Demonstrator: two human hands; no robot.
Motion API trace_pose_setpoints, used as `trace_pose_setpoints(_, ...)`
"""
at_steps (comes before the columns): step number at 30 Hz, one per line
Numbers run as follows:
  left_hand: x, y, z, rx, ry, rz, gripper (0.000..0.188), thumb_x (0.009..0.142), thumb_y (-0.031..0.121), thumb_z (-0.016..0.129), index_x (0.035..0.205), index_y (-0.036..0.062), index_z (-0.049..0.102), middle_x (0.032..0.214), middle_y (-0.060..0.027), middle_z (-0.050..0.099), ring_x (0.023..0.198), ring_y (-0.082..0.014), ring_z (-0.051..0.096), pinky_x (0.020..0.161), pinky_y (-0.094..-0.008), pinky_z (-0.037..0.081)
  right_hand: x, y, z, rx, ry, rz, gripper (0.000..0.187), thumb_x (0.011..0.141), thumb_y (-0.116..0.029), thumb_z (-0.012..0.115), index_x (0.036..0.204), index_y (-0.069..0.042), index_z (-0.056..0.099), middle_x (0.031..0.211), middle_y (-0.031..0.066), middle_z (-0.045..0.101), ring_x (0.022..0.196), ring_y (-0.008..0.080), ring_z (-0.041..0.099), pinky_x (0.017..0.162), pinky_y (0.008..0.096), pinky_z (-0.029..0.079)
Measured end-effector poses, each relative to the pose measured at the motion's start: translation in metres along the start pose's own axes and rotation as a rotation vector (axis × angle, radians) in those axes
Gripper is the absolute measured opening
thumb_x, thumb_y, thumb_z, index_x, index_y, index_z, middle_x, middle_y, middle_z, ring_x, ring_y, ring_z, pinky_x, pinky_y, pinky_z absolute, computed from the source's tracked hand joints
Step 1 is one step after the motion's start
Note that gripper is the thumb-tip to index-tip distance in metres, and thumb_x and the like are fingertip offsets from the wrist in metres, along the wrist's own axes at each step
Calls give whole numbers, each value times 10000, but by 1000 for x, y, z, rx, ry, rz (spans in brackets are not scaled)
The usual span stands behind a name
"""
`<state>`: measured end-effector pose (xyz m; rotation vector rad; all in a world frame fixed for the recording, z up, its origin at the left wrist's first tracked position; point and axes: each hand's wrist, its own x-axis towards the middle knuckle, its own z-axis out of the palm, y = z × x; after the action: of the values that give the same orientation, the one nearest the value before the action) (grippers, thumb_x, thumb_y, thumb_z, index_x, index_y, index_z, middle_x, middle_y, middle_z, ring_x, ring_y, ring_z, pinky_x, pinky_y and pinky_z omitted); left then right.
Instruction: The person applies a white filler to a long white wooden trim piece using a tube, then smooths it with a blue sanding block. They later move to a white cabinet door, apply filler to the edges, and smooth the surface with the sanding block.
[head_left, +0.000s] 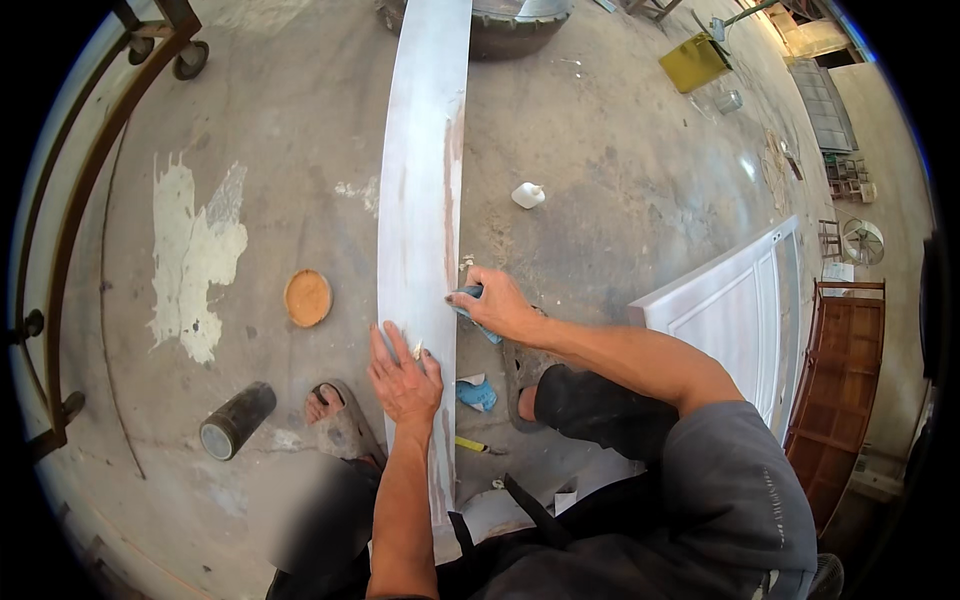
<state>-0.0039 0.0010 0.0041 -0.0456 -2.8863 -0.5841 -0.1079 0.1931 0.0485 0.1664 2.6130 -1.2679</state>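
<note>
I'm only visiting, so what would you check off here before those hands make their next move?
1. Left hand steadying the white board: ok, it lies flat on it with fingers spread.
2. Right hand gripping its small bluish piece: ok, held at the board's right edge.
3. White bottle away from the board: ok, it stands apart on the right.
4. Round dish away from the left hand: ok, on the floor to its left.
5. Floor beside the board tidy: not ok, a blue sheet lies loose there.
6. Board's far end supported: cannot tell, it runs out of the picture over the tyre.
</note>
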Motion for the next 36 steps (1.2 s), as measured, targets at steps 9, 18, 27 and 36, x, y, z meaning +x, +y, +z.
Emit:
trace_pose_setpoints(9, 0, 0, -1, -9, -4, 0, 797, 899, 228, 658, 1587, -3, 330, 1569, -258, 363, 1355, -418, 478, 1018, -506, 446, -4, -6, -4, 6, -75, 83, 396, 881, -311, 819, 788, 4, 597, 670, 157, 586, 668, 226, 562, 643, 423, 476)
trace_pose_setpoints(18, 2, 0, -1, -18, 5, 0, 793, 892, 214, 667, 1579, -11, 341, 1565, -259, 369, 1361, -418, 474, 1019, -508, 446, 5, -2, -4, 49, -18, 97, 364, 877, -273, 800, 813, 9, 580, 727, 213, 612, 687, 321, 591, 670, 442, 474)
trace_pose_setpoints(27, 0, 0, -1, -20, -18, -17, 801, 901, 213, 663, 1593, 0, 320, 1567, -256, 366, 1354, -419, 477, 1027, -509, 443, 6, -11, -5, 122, -9, 180, 400, 885, -309, 824, 815, 10, 592, 688, 159, 600, 686, 203, 573, 645, 409, 471)
trace_pose_setpoints(36, 2, 0, -1, -27, -16, -10, 808, 903, 206, 665, 1599, 8, 306, 1568, -252, 366, 1357, -423, 474, 1032, -518, 439, 10, -17, -6, 162, 39, 213, 375, 874, -290, 809, 842, 21, 601, 761, 239, 633, 734, 330, 635, 710, 445, 494)
